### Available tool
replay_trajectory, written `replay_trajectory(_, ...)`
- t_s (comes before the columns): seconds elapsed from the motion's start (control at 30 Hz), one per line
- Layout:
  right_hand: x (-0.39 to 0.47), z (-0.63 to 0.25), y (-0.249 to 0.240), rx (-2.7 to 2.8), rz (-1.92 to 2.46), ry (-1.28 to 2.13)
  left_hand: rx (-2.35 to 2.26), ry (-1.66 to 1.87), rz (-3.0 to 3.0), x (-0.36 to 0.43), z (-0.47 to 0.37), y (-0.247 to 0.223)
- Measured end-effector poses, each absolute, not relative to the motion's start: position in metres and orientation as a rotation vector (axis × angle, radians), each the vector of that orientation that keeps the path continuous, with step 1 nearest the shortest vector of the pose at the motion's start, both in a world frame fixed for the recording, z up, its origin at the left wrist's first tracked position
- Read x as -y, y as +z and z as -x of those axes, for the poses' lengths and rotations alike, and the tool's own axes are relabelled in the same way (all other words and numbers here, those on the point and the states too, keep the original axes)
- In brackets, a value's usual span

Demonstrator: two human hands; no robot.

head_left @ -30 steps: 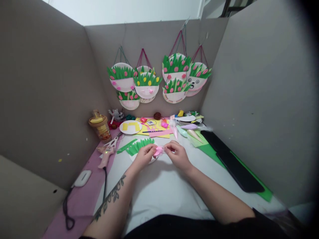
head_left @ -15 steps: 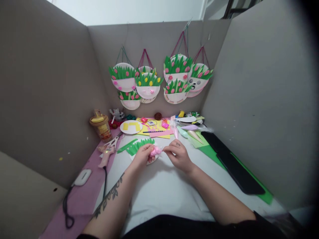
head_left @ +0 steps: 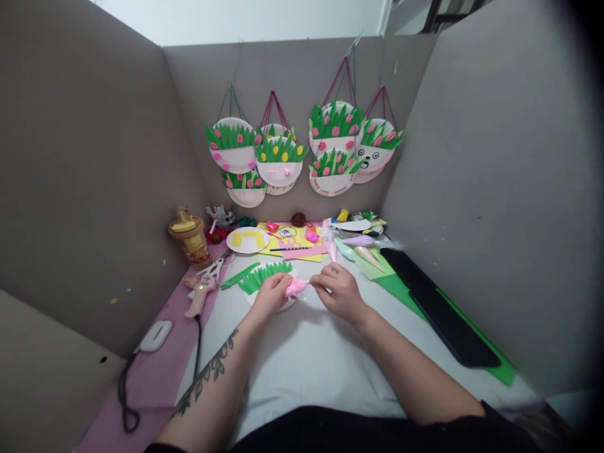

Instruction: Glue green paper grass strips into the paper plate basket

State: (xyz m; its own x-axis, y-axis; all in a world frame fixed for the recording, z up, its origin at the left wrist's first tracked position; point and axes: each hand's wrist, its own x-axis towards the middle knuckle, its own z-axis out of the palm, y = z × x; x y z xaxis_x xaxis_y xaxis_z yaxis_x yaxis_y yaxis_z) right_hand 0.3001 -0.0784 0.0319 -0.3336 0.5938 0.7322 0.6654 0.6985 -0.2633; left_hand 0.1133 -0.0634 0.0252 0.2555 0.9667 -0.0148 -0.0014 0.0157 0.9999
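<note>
My left hand (head_left: 274, 294) is closed on a soft pink lump (head_left: 296, 288) that seems to be in clear plastic wrap. The fingers of my right hand (head_left: 337, 290) pinch the thin end at the lump's right side; whether that is wrap or pink material is too small to tell. Both hands are above the white table cover (head_left: 321, 365). Partly hidden behind and below my left hand lies a white paper plate with a green paper grass strip (head_left: 267, 274) on it. A green paper piece (head_left: 240, 277) is left of it.
A pink glue gun (head_left: 202, 294), a lidded cup (head_left: 190, 239) and a white device (head_left: 156, 336) with a cord stand left. Piping bags (head_left: 359, 241) and a black folded object (head_left: 438, 308) lie right. Decorated plates (head_left: 280, 165) hang on the back panel.
My left fingers have shifted slightly on the pink lump, showing more of it. My right hand has moved very slightly right, still pinching its end.
</note>
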Motion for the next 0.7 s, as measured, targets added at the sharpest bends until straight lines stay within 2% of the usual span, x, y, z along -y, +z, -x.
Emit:
replay_trajectory(0.13, 0.078, -0.3, 0.034, 2.108, 0.899, -0.018, -1.061, 1.079, -1.204, 0.059, -0.114, 0.021)
replay_trajectory(0.33, 0.079, -0.298, 0.038, 1.95, 0.86, 0.49, -1.164, 1.086, -1.256, 0.056, -0.114, 0.012)
replay_trajectory(0.4, 0.079, -0.297, 0.037, 1.837, 0.925, 0.567, -1.199, 1.06, -1.287, 0.056, -0.113, 0.011)
replay_trajectory(0.7, 0.08, -0.299, 0.032, 1.872, 0.97, 0.216, -1.181, 1.075, -1.185, 0.057, -0.114, 0.019)
